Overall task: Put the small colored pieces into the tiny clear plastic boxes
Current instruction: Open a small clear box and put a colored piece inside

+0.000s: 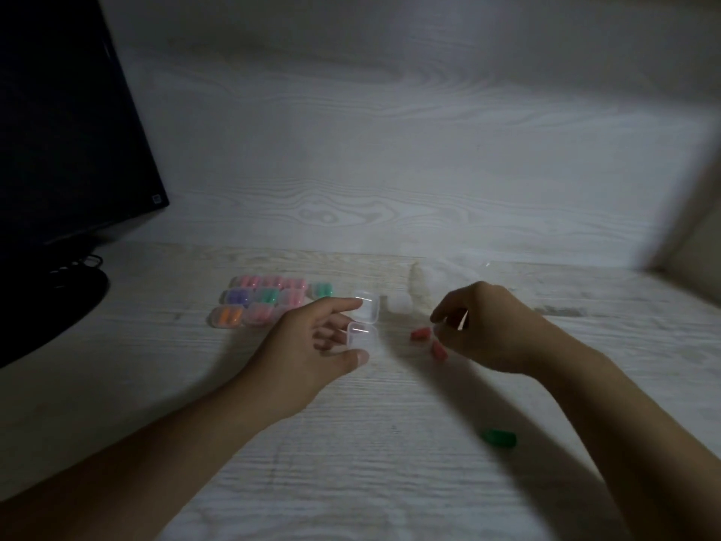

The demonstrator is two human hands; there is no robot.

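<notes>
My left hand holds an open tiny clear box between thumb and fingers, its lid tipped back toward the wall. My right hand hovers just right of it, fingers curled down over two red pieces lying on the table; whether it pinches one I cannot tell. A green piece lies alone nearer to me. Several closed boxes with pink, purple, green and orange pieces stand in rows left of my left hand.
A dark monitor with its base and cables fills the left side. A clear plastic bag with more clear boxes lies behind my hands near the wall. The pale wood-grain table runs toward me.
</notes>
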